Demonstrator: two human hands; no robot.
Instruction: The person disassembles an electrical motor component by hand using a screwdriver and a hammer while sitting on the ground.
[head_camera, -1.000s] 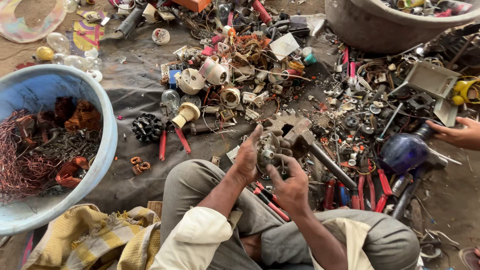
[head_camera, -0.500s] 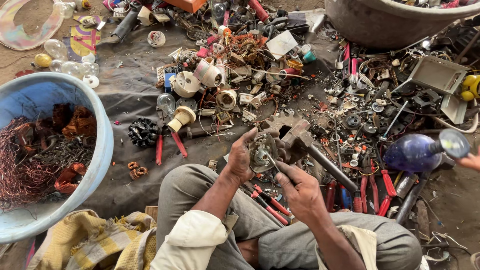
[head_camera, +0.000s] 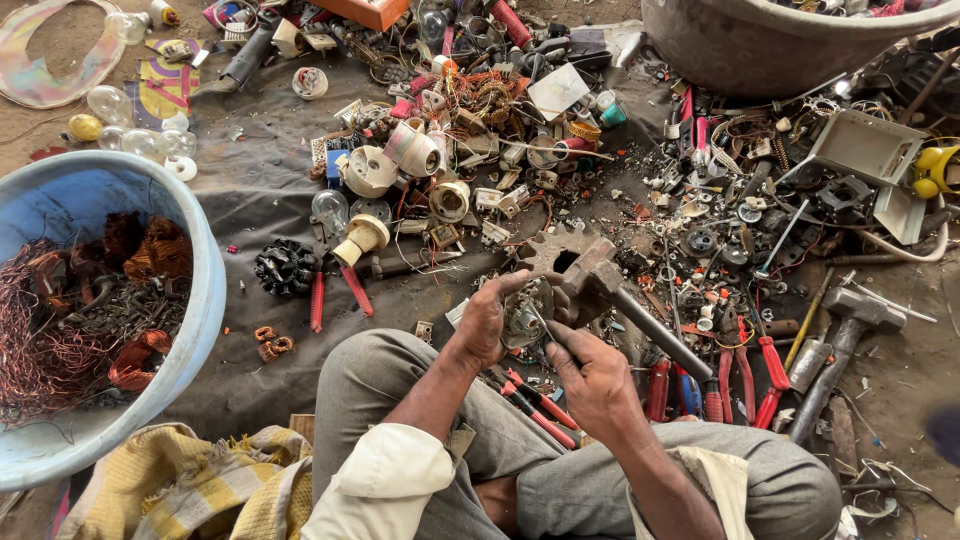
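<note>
My left hand grips a small round metal part just above my knees. My right hand holds a thin metal tool with its tip against that part. Right behind the part lies a heavy hammer, its head on a rusty metal block. Red-handled pliers lie under my hands on the dark cloth.
A blue tub with copper wire stands at left. A grey basin is at the top right. Scrap parts, bulbs and screwdrivers cover the dark cloth ahead. A second hammer lies at right. A yellow checked cloth lies by my left knee.
The other person's hand and the blue bulb-like object at the right edge have left the view. My right hand has shifted slightly at the small part.
</note>
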